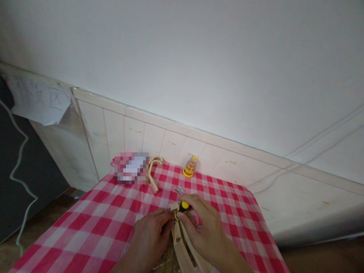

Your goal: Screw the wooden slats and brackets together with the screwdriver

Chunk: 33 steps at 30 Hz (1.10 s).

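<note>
- Screwdriver (pixel 184 205), judging by the stubby yellow-and-black handle, is in my right hand (pixel 206 224). Thumb and fingers are closed around it with no real gap. Can't see the tip from up here, so no idea if it's seated in anything.
- My left hand (pixel 150 237) is bunched up just beside it, fingers curled in, fingertips right at the handle's lower end and the end of the wood. Can't tell if they're pinching something or only touching, sorry.
- The wooden piece (pixel 181 252) sits right under my fingers and runs back toward me between both hands: two pale strips with a dark gap between them, plus a dark round hole in the left strip just below my left fingertips.
- Few thin metal bits (pixel 179 189) lie just past my right fingertips. Too small to say what they are.
- Curved wooden part (pixel 153 182), kinda hook-shaped, is farther out, ahead and a bit left of my fingers.
- Next to that, further left, some red-and-white item (pixel 131 167) that's too pixelated to make out.
- Clear container with a yellow base (pixel 190 167) stands straight out beyond my right fingers, near the wall panelling (pixel 176 146).
- Red-and-white checked tablecloth (pixel 93 216) spreads out on both sides of my fingers.
</note>
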### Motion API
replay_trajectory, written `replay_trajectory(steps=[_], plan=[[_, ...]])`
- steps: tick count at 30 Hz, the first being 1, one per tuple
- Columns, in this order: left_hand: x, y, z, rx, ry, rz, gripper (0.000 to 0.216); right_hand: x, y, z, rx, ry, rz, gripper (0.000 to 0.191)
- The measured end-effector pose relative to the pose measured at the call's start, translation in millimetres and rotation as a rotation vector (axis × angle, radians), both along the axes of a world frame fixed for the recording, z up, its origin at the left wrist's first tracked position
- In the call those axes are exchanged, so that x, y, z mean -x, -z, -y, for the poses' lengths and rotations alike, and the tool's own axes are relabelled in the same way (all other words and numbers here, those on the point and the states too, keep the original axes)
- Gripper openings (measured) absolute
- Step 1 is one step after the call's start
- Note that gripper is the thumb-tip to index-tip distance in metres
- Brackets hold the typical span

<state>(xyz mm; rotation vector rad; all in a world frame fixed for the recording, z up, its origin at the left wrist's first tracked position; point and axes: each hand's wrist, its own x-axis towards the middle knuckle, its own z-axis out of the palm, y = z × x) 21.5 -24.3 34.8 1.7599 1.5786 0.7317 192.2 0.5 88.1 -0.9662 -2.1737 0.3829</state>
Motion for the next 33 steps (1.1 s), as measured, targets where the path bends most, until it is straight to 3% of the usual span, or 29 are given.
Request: replay_trajectory(steps=[5, 10, 18, 33], plan=[[-0.2, -1.0, 1.0, -0.004, -0.002, -0.002, 0.029, -0.5, -0.6, 1.0, 0.015, -0.011, -0.011, 0.03], [-0.5, -0.9, 0.3, -0.01, 0.003, -0.004, 0.029, -0.4, 1.1, 0.9, 0.028, -0.01, -0.016, 0.037], [-0.7, 1.6, -1.0, 0.005, 0.005, -0.035, 0.031, 3.7, -6.9, -0.4, 0.029, -0.088, -0.04, 0.026], [0.1, -0.8, 0.1, -0.008, 0.005, 0.024, 0.03, -1.2, -0.5, 0.8, -0.029, 0.015, -0.017, 0.04]])
